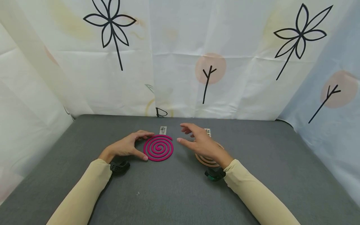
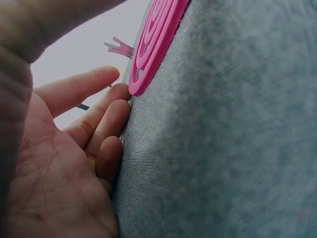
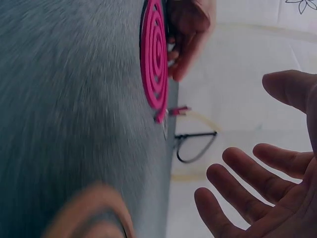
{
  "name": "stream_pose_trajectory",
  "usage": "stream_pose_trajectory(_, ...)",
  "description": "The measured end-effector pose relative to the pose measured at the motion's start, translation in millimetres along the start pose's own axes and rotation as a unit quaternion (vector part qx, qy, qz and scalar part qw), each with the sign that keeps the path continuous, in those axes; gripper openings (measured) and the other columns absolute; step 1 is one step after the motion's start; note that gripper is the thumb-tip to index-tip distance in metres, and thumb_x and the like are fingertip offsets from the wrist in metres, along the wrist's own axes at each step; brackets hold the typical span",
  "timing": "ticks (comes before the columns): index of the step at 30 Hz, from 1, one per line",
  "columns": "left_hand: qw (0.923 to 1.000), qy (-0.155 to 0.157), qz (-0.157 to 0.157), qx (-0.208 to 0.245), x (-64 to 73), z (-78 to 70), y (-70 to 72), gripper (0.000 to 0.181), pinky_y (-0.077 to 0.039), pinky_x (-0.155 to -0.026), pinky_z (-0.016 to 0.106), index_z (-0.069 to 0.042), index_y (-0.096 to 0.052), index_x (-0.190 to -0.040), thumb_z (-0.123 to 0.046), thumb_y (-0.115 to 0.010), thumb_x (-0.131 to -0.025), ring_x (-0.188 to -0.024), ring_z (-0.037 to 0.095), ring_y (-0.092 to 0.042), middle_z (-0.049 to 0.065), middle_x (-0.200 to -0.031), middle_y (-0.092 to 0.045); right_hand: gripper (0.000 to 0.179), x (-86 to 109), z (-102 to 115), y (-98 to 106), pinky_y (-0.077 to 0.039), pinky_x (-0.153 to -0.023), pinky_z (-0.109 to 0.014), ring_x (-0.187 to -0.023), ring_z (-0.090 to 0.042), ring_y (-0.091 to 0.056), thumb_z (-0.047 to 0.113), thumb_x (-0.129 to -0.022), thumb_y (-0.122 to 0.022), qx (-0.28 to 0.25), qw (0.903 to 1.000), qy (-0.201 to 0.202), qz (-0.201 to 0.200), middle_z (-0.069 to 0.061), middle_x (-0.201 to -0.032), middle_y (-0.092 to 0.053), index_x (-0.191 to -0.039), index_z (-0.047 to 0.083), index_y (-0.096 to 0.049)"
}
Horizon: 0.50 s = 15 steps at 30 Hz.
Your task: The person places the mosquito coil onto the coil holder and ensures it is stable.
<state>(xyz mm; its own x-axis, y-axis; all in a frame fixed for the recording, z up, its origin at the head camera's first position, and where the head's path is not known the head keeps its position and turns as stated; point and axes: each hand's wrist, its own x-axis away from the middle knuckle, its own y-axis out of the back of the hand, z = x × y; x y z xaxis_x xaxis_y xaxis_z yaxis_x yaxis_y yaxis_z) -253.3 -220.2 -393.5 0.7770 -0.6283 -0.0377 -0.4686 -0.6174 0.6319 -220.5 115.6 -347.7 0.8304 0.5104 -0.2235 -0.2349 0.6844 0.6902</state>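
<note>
A pink spiral mosquito coil (image 1: 158,148) lies flat on the grey table. My left hand (image 1: 127,144) rests at its left side, thumb at the lower edge and fingertips along the upper left edge. In the left wrist view, the fingers (image 2: 111,124) lie on the table cloth beside the pink coil (image 2: 163,44). Over a tan spiral coil (image 1: 206,160) hovers my right hand (image 1: 203,142), partly covering it. Its fingers are spread and hold nothing, as the right wrist view shows (image 3: 267,191).
Behind the pink coil lies a small silvery flat piece (image 1: 163,130) with a raised forked tab (image 2: 121,47). A similar piece (image 1: 208,132) sits behind the tan coil, partly hidden by the right hand. A printed white curtain (image 1: 180,62) hangs along the table's far edge.
</note>
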Motion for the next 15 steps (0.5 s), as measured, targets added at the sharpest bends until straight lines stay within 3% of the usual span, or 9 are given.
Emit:
stream_pose_trajectory(7, 0.9996, 0.026, -0.002, 0.011, -0.3, -1.5, -2.3, 0.096, -0.027, -0.112, 0.059, -0.004, -0.044, -0.153, -0.026, -0.094, -0.073, -0.135, 0.035, -0.038, 0.014, -0.149, -0.040, 0.068, -21.1, -2.2, -25.9, -0.048, -0.102, -0.045, -0.126, -0.027, -0.056, 0.034, -0.093, -0.075, -0.014, 0.9989, -0.026, 0.035, -0.013, -0.137, -0.059, -0.150, 0.007, -0.047)
stream_pose_trajectory(15, 0.9991, 0.039, 0.003, 0.014, 1.0, -4.1, -2.7, 0.095, -0.022, -0.114, 0.066, -0.001, -0.041, -0.152, -0.024, -0.092, -0.076, -0.139, 0.042, -0.031, 0.018, -0.150, -0.035, 0.083, -27.3, -6.5, -44.7, -0.039, -0.112, -0.049, -0.140, -0.029, -0.043, 0.042, -0.087, -0.080, -0.004, 0.9975, -0.036, 0.061, -0.012, -0.152, -0.047, -0.153, 0.007, -0.044)
